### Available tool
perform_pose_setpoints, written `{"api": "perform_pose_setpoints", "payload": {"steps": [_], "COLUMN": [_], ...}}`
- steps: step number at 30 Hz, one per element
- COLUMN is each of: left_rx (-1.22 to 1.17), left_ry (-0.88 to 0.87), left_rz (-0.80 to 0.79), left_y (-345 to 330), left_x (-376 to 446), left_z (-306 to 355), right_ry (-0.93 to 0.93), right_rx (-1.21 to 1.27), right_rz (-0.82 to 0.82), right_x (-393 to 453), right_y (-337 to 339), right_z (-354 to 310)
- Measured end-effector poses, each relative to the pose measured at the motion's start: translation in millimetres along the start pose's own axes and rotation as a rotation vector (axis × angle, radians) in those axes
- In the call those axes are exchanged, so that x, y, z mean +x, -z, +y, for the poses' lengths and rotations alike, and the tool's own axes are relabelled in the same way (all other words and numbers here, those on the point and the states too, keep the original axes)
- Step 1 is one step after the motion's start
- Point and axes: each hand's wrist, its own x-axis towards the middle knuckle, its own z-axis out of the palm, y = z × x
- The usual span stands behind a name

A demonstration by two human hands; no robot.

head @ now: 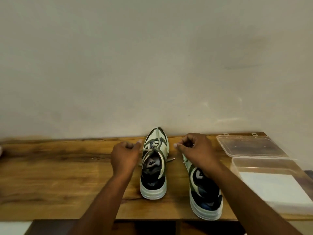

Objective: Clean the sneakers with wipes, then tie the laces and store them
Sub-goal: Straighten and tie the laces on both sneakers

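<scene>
Two pale green, white and black sneakers stand heel-toward-me on the wooden table (50,175). The left sneaker (155,167) has loose laces; one lace end (171,159) lies on the table to its right. My left hand (125,156) is just left of this sneaker, fingers curled, pinching a lace (146,150) that runs out from the eyelets. My right hand (196,150) hovers over the front of the right sneaker (205,197) and hides its toe. Its fingers are curled and seem to pinch a lace tip.
An open clear plastic box (237,168) with a white stack of wipes (277,189) sits at the table's right end, its lid (250,146) folded back behind it. A plain wall stands right behind the sneakers. A white object edge (0,150) shows at the far left.
</scene>
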Motion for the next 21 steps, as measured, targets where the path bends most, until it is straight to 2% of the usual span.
{"api": "perform_pose_setpoints", "payload": {"steps": [5,11,17,21], "left_rx": [-0.014,-0.214,-0.245,-0.167], "left_ry": [0.11,0.127,0.04,-0.032], "left_rz": [-0.127,-0.235,-0.29,-0.261], "left_y": [5,0,-12,-18], "left_x": [-16,-10,-1,6], "left_z": [-32,-29,-22,-24], "right_ry": [-0.14,-0.198,-0.165,-0.189], "right_rx": [0.0,-0.034,-0.138,-0.06], "right_rz": [-0.098,-0.031,0.036,0.048], "right_x": [5,18,23,25], "right_y": [-47,-70,-88,-93], "right_z": [-7,-16,-17,-15]}}
